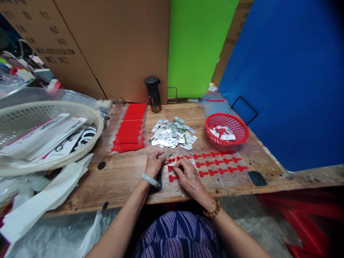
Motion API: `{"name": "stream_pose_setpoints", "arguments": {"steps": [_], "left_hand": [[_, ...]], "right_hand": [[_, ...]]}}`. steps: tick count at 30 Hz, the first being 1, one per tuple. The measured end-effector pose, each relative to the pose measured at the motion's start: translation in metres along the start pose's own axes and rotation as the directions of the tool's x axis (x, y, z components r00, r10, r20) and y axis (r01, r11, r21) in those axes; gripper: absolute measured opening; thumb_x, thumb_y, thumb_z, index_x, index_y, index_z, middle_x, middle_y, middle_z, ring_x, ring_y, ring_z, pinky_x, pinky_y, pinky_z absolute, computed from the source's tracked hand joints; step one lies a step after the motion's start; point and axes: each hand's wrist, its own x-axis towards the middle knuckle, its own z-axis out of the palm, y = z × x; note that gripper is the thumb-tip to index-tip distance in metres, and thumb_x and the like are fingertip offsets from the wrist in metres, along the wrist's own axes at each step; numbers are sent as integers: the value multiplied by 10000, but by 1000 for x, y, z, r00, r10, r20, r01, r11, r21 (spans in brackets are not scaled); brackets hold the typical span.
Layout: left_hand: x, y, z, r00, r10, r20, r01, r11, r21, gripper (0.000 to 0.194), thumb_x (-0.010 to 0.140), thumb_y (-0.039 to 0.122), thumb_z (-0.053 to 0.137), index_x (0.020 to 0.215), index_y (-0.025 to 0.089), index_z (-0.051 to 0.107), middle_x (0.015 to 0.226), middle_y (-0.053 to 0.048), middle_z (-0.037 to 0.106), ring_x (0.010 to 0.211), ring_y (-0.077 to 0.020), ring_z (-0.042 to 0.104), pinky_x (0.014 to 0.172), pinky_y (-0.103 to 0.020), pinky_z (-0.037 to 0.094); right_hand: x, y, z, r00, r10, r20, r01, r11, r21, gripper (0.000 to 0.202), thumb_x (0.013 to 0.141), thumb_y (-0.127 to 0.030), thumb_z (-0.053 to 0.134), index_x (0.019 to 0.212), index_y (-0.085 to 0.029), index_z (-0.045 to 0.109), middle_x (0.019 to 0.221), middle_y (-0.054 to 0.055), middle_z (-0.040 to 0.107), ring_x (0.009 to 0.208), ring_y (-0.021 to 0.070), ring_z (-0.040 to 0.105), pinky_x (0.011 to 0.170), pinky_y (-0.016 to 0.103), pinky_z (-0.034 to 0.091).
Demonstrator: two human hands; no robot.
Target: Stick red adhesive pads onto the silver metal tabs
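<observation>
Between the fingertips of my left hand (154, 164) is a small metal plate (167, 154). My right hand (189, 177) has its thumb and index finger pinched together at a clear plastic sheet (223, 177) bearing rows of red T-shaped pieces (213, 172); what the pinch holds is too small to make out. The hands are close together at the sheet's left end. Just beyond them lies a loose pile of silvery metal plates (168, 134). A red basket (243, 133) at the right holds some plates and red pieces.
Stacked plastic sheets of red pieces (130, 129) lie left of the pile. A black bottle (153, 95) stands behind. At the left, a large cream basket (98, 125) holds printed cards. Blue (290, 86) and green panels (199, 46) rise behind the wooden table (118, 186).
</observation>
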Motion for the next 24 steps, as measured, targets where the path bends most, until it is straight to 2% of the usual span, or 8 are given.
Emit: {"name": "stream_pose_setpoints", "arguments": {"steps": [5, 10, 13, 16, 20, 24], "left_hand": [[-9, 7, 2, 998, -44, 38, 45, 999, -24, 143, 681, 100, 691, 784, 103, 591, 668, -47, 678, 584, -115, 664, 594, -193, 536], [-38, 20, -4, 975, -151, 161, 159, 987, -40, 245, 642, 32, 690, 862, 91, 599, 745, -87, 703, 636, -149, 681, 639, -224, 557], [-59, 24, -8, 920, -265, 288, 293, 954, -57, 319, 641, 0, 666, 938, 89, 590, 760, -99, 712, 692, -159, 689, 692, -212, 546], [-73, 25, -10, 880, -345, 328, 380, 924, -49, 330, 650, 4, 655, 961, 81, 577, 750, -118, 715, 693, -162, 691, 689, -209, 542], [-81, 22, -9, 849, -381, 366, 415, 910, -15, 339, 631, 22, 681, 952, 77, 588, 791, -111, 714, 690, -158, 689, 686, -214, 540], [-83, 20, -6, 842, -381, 382, 404, 915, 21, 334, 615, 49, 706, 930, 81, 599, 767, -80, 709, 683, -154, 687, 681, -219, 539]], "right_hand": [[-7, 1, -8, 998, 57, -15, -55, 988, 144, 76, 794, -174, 504, 723, -199, 492, 739, -1, 505, 701, 143, 470, 653, 269, 388], [-17, -3, -24, 985, 170, -10, -160, 941, 300, 74, 768, -226, 569, 738, -199, 507, 700, -18, 519, 649, 130, 492, 593, 243, 397], [-21, -6, -34, 983, 184, -19, -172, 947, 270, 79, 768, -223, 578, 722, -201, 517, 698, -23, 532, 648, 127, 504, 602, 243, 397], [-24, -6, -39, 988, 151, 18, -151, 964, 218, 55, 772, -201, 566, 732, -202, 529, 722, -16, 549, 680, 134, 519, 626, 249, 406], [-27, -5, -40, 992, 89, 89, -105, 976, 191, 55, 775, -155, 542, 753, -203, 526, 736, -13, 552, 696, 134, 516, 634, 248, 401], [-30, -9, -40, 989, 63, 137, -85, 983, 163, 90, 777, -121, 522, 739, -201, 506, 712, -24, 530, 670, 123, 494, 612, 238, 377]]}}
